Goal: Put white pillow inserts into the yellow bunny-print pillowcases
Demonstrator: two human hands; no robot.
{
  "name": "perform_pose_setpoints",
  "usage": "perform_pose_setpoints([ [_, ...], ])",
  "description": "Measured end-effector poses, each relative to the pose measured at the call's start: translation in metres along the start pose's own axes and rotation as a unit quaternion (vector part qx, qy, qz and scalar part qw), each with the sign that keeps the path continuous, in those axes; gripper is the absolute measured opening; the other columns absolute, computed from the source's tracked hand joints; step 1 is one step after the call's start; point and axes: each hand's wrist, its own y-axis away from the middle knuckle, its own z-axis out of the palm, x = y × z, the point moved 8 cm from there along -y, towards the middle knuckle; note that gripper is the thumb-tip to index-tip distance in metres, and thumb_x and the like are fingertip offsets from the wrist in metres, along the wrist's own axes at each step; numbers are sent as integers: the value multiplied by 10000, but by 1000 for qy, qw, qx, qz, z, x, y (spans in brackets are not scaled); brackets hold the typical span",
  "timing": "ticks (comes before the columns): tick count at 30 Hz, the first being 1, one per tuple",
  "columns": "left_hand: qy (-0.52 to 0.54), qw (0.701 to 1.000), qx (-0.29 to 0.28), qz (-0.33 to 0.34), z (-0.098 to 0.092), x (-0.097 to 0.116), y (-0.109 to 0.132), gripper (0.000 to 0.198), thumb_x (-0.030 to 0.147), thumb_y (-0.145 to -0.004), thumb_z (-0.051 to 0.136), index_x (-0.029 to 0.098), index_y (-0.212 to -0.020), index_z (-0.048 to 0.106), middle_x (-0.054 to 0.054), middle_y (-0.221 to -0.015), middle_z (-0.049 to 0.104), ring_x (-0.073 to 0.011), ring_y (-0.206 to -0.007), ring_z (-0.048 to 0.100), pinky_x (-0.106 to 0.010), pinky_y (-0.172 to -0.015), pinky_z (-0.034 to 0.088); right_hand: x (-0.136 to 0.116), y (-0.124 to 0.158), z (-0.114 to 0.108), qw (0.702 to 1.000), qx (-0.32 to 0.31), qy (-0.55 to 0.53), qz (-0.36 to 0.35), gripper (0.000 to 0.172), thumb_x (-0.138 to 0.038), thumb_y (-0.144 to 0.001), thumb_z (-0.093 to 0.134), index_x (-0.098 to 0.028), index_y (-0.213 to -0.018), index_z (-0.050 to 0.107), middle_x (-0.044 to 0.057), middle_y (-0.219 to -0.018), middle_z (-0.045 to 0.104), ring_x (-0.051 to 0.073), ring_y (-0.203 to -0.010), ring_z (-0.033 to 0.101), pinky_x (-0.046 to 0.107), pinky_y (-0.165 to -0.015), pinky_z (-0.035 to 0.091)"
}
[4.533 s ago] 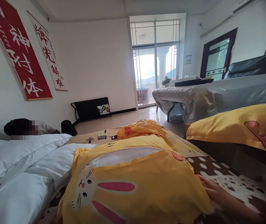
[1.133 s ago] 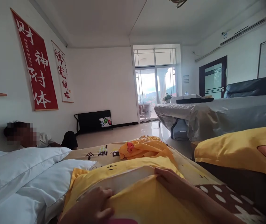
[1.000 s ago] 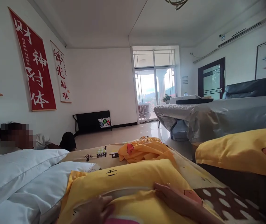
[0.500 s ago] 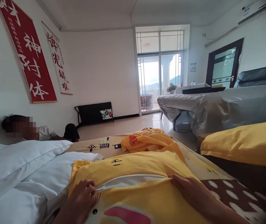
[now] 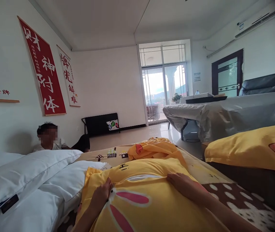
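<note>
Patterned bedding (image 5: pixel 221 192) bears a yellow pillowcase (image 5: pixel 158 206), white pillow (image 5: pixel 144 177) inside.

Both hands (image 5: pixel 101 192) (forearms (image 5: pixel 212 205) too) are bare.

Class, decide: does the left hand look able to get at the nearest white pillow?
Probably yes: the left hand is on the yellow pillow, and only that pillow's edge lies between it and the white pillow.

The yellow pillowcase (image 5: pixel 161 206), printed with a pink-eared rabbit (image 5: pixel 132 197) and the word "Hi", lies plump and face up on the patterned sheet (image 5: pixel 197 167). Through its narrow, curved opening one sees the white pillow (image 5: pixel 143 177).
</note>
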Motion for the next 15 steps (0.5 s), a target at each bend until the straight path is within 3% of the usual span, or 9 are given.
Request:
perform_pose_setpoints([
  [3,20,1000,11,2,0,-2,12,174,246,-958,237,222,-897,398,-94,-831,690,-234,-840,698,-266,-644,410,-9,-1,-1,997,-16,76,-28,378,-317,-966,335,-188,-835,665,107,-869,713,245,-829,664,330,-689,415],
  [5,39,999,24,12,-14,1,16,140,226,-947,265,232,-852,369,-76,-850,685,-193,-814,693,-241,-652,417,-15,-2,-9,991,-1,125,-54,376,-299,-974,337,-174,-851,669,117,-870,718,257,-842,671,332,-692,411],
  [7,53,997,46,24,-43,10,16,142,250,-940,290,239,-809,344,-38,-778,662,-168,-720,673,-230,-631,409,-18,-6,-27,984,24,165,-66,365,-285,-975,346,-161,-860,670,130,-871,721,263,-837,673,331,-686,404],
  [10,54,993,98,35,-105,27,16,224,363,-950,259,245,-779,343,36,-566,550,-161,-544,587,-240,-576,364,-22,-10,-65,975,65,199,-69,360,-281,-975,344,-157,-854,661,137,-863,721,246,-802,668,318,-669,388],
  [12,38,987,150,35,-140,35,20,286,427,-946,219,246,-782,369,39,-514,498,-179,-562,570,-254,-587,333,-24,-8,-87,970,105,207,-73,369,-276,-977,326,-163,-832,645,125,-840,716,222,-769,658,309,-656,374],
  [14,17,979,201,35,-150,36,29,319,451,-928,218,241,-763,393,3,-560,524,-205,-657,590,-275,-623,317,-23,-1,-92,965,146,205,-72,385,-275,-980,300,-168,-815,631,113,-813,707,213,-751,650,311,-647,369],
  [15,8,978,205,37,-141,34,34,329,448,-918,222,237,-742,404,-19,-600,551,-215,-692,598,-285,-633,311,-19,3,-84,966,152,198,-69,395,-280,-981,289,-173,-804,625,108,-799,703,215,-739,648,318,-641,372],
])
